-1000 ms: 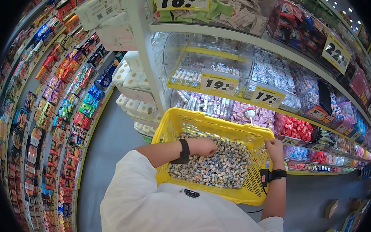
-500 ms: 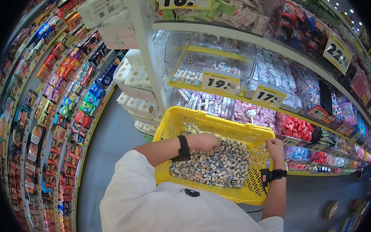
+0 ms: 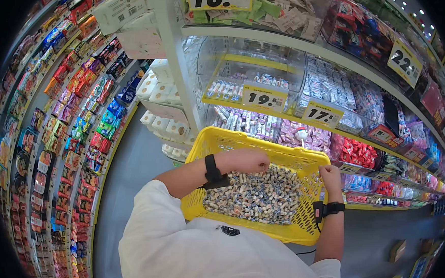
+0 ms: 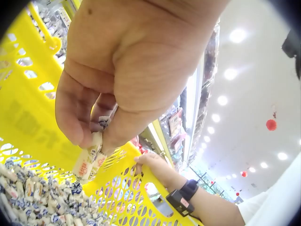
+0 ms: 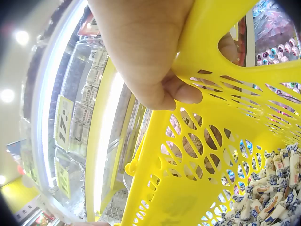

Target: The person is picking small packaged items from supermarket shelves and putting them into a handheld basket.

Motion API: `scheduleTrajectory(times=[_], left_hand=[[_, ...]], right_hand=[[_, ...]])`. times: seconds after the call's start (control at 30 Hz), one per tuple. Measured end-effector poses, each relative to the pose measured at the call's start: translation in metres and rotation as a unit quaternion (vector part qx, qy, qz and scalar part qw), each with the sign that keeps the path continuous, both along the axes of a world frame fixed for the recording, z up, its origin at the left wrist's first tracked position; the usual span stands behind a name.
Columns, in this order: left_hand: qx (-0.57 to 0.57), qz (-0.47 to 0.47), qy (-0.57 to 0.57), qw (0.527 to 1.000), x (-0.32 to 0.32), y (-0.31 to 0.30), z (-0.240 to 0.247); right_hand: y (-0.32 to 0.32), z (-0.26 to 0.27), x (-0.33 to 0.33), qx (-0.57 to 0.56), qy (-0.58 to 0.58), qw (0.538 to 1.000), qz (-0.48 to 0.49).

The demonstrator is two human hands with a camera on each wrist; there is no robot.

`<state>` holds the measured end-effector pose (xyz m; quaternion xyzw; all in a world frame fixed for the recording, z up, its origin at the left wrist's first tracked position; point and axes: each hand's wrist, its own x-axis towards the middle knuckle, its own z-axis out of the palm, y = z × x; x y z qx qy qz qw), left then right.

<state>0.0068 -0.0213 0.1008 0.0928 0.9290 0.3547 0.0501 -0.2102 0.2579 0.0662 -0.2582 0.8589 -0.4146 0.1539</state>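
Note:
A yellow plastic basket [image 3: 263, 145] with lattice walls holds a deep layer of small wrapped candies [image 3: 259, 197], white with blue twisted ends. My left hand [image 3: 241, 161] is over the candies, toward the basket's back left. In the left wrist view, its thumb and fingertips pinch a wrapped candy [image 4: 86, 162] that points down above the pile. At the basket's right end, my right hand [image 3: 330, 179] grips the rim. The right wrist view shows this hand [image 5: 146, 56] with its thumb side against the yellow wall and other fingers behind it.
Shelves with clear bins of sweets stand right behind the basket, carrying price tags [image 3: 264, 99]. A white lollipop-shaped item [image 3: 301, 135] sticks up near the back rim. Rolls of paper [image 3: 160, 92] are stacked left of the bins. Packed snack shelves [image 3: 70, 129] line the far left aisle.
My left hand has risen from the candies toward the basket's back rim, its forearm shifting slightly left. My right hand keeps its grip on the basket, which has barely moved.

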Motion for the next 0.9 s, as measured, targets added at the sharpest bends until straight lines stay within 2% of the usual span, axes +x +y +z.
scheduleTrajectory(times=[0.23, 0.33, 0.5, 0.53, 0.63, 0.67, 0.7, 0.77, 0.9], left_hand=[[0.09, 0.017, 0.059, 0.994, 0.006, -0.018, 0.098], [0.114, 0.062, 0.096, 0.987, 0.014, -0.024, 0.138], [0.246, 0.106, 0.123, 0.956, 0.012, -0.046, 0.178], [0.271, 0.117, 0.125, 0.947, 0.012, -0.048, 0.18], [0.228, 0.061, 0.073, 0.969, 0.014, -0.048, 0.181], [0.196, 0.048, 0.048, 0.978, 0.014, -0.043, 0.176], [0.106, 0.035, 0.061, 0.992, 0.015, -0.035, 0.176], [0.083, 0.002, 0.048, 0.995, 0.011, -0.023, 0.151], [0.055, -0.041, -0.05, 0.996, 0.01, -0.005, 0.086]], right_hand=[[-0.001, 0.007, 0.004, 0.0, 0.003, 1.0, -0.003], [0.0, 0.004, 0.003, 0.001, 0.001, 1.0, -0.004], [0.001, -0.003, -0.002, 0.009, 0.017, 1.0, 0.0], [0.001, -0.003, -0.002, 0.01, 0.016, 1.0, -0.002], [0.002, -0.003, -0.003, 0.012, 0.018, 1.0, 0.001], [0.002, -0.003, -0.003, 0.014, 0.017, 1.0, 0.0], [0.002, -0.003, -0.003, 0.017, 0.015, 1.0, -0.002], [0.002, -0.002, -0.002, 0.017, 0.014, 1.0, -0.003], [0.001, -0.002, -0.001, 0.01, 0.012, 1.0, 0.002]])
